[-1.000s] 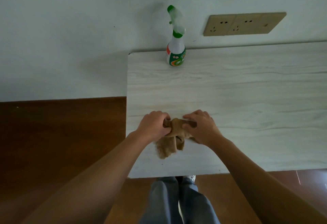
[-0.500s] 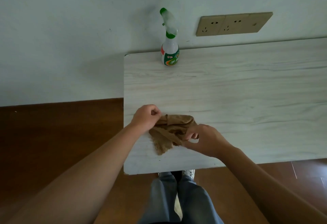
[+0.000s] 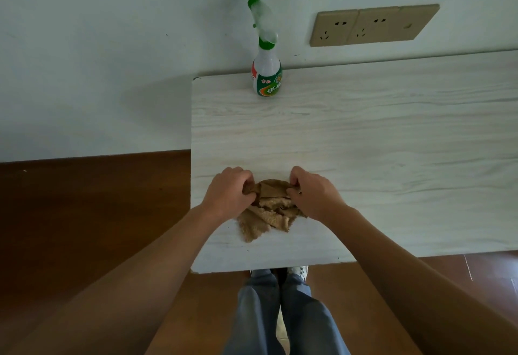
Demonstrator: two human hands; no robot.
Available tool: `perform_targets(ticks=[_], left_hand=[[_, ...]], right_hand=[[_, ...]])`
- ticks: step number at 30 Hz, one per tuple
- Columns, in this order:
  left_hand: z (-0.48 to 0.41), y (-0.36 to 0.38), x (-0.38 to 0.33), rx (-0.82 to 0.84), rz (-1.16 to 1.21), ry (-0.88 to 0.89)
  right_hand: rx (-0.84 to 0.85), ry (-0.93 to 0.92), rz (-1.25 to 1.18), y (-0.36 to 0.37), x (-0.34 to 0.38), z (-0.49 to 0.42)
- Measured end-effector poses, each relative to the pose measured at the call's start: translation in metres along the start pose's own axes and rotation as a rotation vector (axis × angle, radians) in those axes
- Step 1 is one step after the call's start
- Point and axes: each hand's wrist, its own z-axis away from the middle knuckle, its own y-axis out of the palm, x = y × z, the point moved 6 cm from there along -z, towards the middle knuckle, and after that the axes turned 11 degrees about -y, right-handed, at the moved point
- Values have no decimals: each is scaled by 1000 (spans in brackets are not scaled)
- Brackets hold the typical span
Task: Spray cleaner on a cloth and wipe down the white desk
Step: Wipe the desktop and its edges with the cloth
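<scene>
A crumpled brown cloth (image 3: 266, 214) lies on the white wood-grain desk (image 3: 364, 144), near its front left corner. My left hand (image 3: 228, 190) pinches the cloth's upper left edge and my right hand (image 3: 314, 192) pinches its upper right edge, both with fingers closed on the fabric. The cloth's lower part sags loose on the desk between my wrists. A white spray bottle (image 3: 266, 74) with a green trigger head and a green and red label stands upright at the desk's back edge by the wall, well beyond both hands.
A beige socket strip (image 3: 372, 25) is on the pale wall behind the desk. Brown wooden floor (image 3: 84, 214) lies left of the desk and below its front edge. My legs in grey trousers (image 3: 280, 312) stand at the front edge.
My right hand has risen from the cloth's lower right part to its upper right edge. The cloth is bunched more tightly between both hands. The bottle stands where it was.
</scene>
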Motion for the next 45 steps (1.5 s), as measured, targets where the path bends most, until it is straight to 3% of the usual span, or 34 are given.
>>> perform_targets(ticks=[4, 11, 16, 21, 26, 29, 31, 35, 38, 45], left_hand=[[-11, -10, -3, 67, 235, -111], [-62, -46, -22, -29, 569, -253], [-74, -36, -8, -84, 459, -350], [-70, -36, 11, -119, 484, -338], [-67, -40, 34, -77, 602, -414], [-64, -41, 46, -77, 608, -432], [-61, -43, 53, -90, 576, -427], [-58, -47, 64, -130, 554, -415], [-60, -46, 61, -136, 509, -333], [-73, -47, 37, -120, 376, -132]], right_hand=[[-10, 51, -108, -20, -7, -2], [-298, 91, -186, -91, -19, -41], [-84, 189, -105, -67, -35, -60], [-190, 241, -114, -64, -32, -63], [-352, 164, -363, -76, 20, -74], [-155, 33, -543, -50, 58, -84], [-102, 31, -466, -37, 61, -86], [-237, 224, -203, -37, 26, -81], [-149, 294, -175, -22, 15, -86], [-64, 37, -58, -4, 40, -100]])
